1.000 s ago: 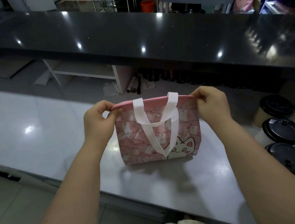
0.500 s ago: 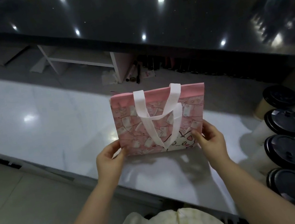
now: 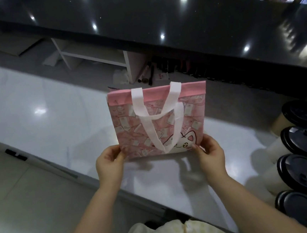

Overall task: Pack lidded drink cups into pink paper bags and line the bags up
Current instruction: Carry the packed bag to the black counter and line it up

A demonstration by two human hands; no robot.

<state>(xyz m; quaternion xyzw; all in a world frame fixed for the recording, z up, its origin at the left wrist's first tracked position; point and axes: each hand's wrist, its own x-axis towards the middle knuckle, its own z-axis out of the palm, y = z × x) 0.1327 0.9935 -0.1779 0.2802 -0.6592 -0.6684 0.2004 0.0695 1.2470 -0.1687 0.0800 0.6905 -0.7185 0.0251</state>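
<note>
The flat pink paper bag with white loop handles and a cat print [image 3: 160,121] was held upright over the pale countertop [image 3: 25,109], its bottom corners pinched by the left hand [image 3: 109,165] and right hand [image 3: 211,152]. Its base would best be spread before loading. The black-lidded cups [image 3: 300,173] stood right of the grip.

Both forearms are stretched forward, bare, with the wrists bent slightly inward. The left hand [image 3: 109,165] is pinched at thumb and fingertips, the thumb turned up. The right hand [image 3: 211,152] is closed the same way, fingers curled, thumb set forward. The hands are held level and apart.
</note>
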